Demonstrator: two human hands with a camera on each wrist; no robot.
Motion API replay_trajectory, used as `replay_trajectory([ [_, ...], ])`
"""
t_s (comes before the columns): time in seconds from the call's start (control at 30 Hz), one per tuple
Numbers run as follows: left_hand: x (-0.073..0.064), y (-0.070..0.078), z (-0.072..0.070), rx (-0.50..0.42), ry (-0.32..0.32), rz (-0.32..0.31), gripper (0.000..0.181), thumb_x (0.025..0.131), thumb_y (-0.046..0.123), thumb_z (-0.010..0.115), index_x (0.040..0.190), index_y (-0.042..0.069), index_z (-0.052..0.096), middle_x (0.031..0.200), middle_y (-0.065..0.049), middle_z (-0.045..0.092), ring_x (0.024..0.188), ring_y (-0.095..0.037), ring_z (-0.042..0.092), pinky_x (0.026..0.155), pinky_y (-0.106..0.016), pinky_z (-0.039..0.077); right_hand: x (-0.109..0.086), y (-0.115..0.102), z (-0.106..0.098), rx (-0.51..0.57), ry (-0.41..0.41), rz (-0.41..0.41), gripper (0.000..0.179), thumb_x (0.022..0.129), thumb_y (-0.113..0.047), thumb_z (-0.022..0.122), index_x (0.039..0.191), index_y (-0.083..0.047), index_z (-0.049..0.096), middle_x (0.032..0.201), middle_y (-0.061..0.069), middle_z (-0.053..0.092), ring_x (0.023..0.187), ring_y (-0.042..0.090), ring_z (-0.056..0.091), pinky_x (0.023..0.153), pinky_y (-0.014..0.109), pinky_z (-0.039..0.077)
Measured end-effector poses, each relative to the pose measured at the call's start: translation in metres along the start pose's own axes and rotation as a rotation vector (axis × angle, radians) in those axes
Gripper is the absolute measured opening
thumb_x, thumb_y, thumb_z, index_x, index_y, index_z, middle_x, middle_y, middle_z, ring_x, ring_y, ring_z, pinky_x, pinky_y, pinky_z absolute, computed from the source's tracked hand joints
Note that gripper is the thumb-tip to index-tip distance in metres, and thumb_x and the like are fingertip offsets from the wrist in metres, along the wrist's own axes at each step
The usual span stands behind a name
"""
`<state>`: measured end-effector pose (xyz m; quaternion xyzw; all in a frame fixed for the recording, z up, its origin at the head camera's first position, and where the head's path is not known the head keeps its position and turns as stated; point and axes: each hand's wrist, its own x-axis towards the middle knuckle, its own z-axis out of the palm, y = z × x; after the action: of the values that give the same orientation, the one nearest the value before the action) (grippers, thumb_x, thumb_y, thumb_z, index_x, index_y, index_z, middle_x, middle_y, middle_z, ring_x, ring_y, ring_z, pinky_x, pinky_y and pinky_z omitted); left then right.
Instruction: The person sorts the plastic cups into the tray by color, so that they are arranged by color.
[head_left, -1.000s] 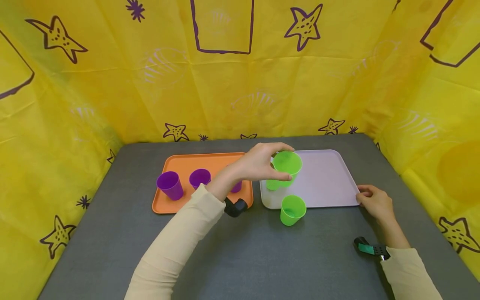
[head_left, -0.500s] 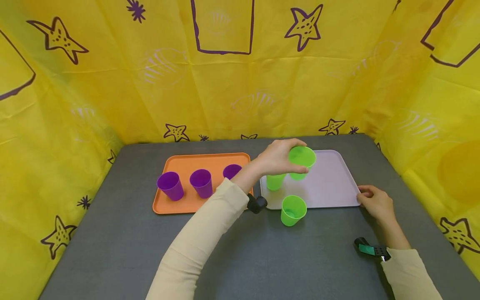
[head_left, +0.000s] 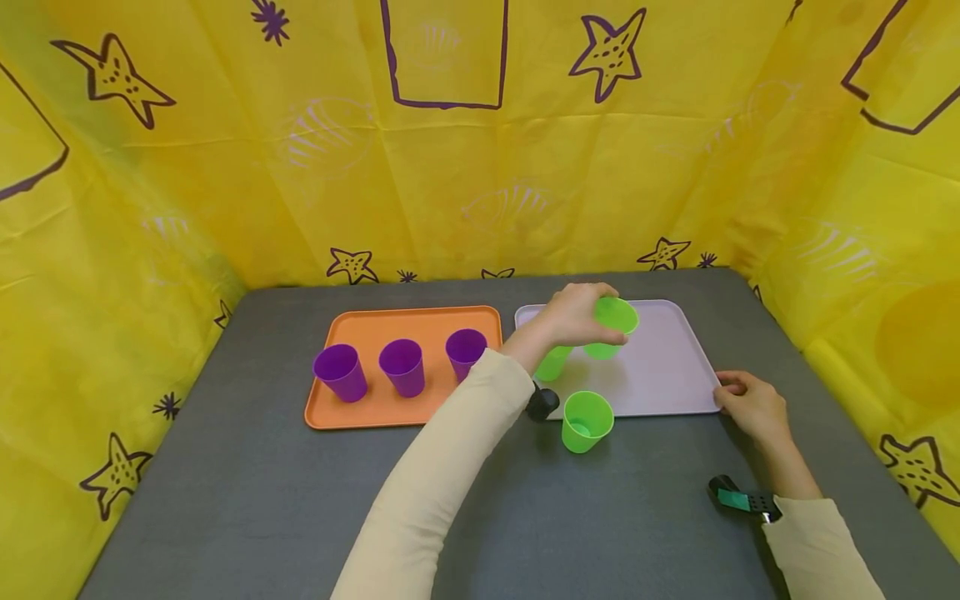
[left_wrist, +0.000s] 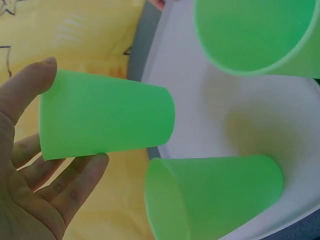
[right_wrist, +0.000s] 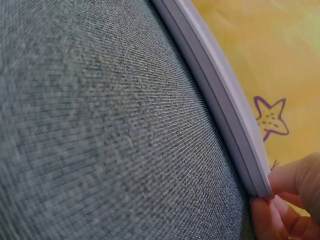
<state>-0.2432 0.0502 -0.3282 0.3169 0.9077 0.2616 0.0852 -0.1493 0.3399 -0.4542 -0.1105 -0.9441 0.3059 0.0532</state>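
In the head view my left hand [head_left: 577, 317] holds a green cup [head_left: 617, 315] near its rim, over the lilac tray [head_left: 660, 375]. The left wrist view shows this held cup [left_wrist: 107, 115] between thumb and fingers; whether its base touches the tray cannot be told. Just left of it a second green cup [head_left: 553, 364] stands on the tray, partly covered by my left hand. A third green cup [head_left: 587, 422] is at the tray's front edge. My right hand [head_left: 753, 408] pinches the tray's front right corner, and the tray's rim [right_wrist: 220, 100] runs into those fingers in the right wrist view.
Left of the lilac tray lies an orange tray [head_left: 367, 325] bearing three purple cups, the middle one [head_left: 402, 367] among them. My left forearm crosses in front of its right corner. Yellow patterned cloth [head_left: 450, 183] encloses the back and sides of the grey table [head_left: 247, 492].
My left hand has carried the green cup rightward over the lilac tray, slowing in the last half second. The right hand keeps its place at the tray corner.
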Motion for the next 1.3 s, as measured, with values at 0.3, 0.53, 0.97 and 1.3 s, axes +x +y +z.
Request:
replay_trajectory([
  [0.3, 0.011, -0.001, 0.014, 0.051, -0.012, -0.04, 0.067, 0.073, 0.042, 0.074, 0.128, 0.012, 0.053, 0.122, -0.002, 0.053, 0.106, -0.014, 0.05, 0.091, -0.031, 0.041, 0.0, -0.001, 0.001, 0.014, -0.003, 0.013, 0.036, 0.081, -0.016, 0.055, 0.112, 0.003, 0.06, 0.084, 0.013, 0.067, 0.056, 0.004, 0.052, 0.051, 0.021, 0.04],
  [0.53, 0.018, -0.003, 0.024, 0.047, -0.022, -0.062, 0.067, 0.071, 0.041, 0.075, 0.128, 0.012, 0.053, 0.122, -0.004, 0.053, 0.107, -0.015, 0.051, 0.088, -0.024, 0.042, 0.0, 0.0, 0.0, 0.015, -0.001, 0.02, 0.036, 0.081, -0.016, 0.056, 0.112, 0.002, 0.06, 0.083, 0.012, 0.067, 0.055, 0.002, 0.052, 0.051, 0.02, 0.04],
  [0.97, 0.023, 0.002, 0.037, 0.089, -0.093, -0.091, 0.067, 0.073, 0.04, 0.074, 0.131, 0.015, 0.051, 0.129, -0.002, 0.052, 0.122, -0.016, 0.045, 0.099, -0.024, 0.038, 0.0, 0.0, 0.001, 0.007, -0.005, 0.005, 0.036, 0.082, -0.016, 0.056, 0.113, 0.002, 0.06, 0.083, 0.012, 0.067, 0.054, -0.001, 0.049, 0.051, 0.021, 0.039],
  [1.3, 0.022, -0.001, 0.039, 0.11, -0.106, -0.121, 0.065, 0.073, 0.038, 0.075, 0.129, 0.014, 0.053, 0.13, -0.001, 0.052, 0.122, -0.016, 0.045, 0.1, -0.025, 0.038, 0.001, 0.002, 0.0, -0.002, -0.004, -0.001, 0.037, 0.082, -0.017, 0.054, 0.113, 0.002, 0.059, 0.086, 0.015, 0.067, 0.056, 0.002, 0.052, 0.051, 0.021, 0.039],
])
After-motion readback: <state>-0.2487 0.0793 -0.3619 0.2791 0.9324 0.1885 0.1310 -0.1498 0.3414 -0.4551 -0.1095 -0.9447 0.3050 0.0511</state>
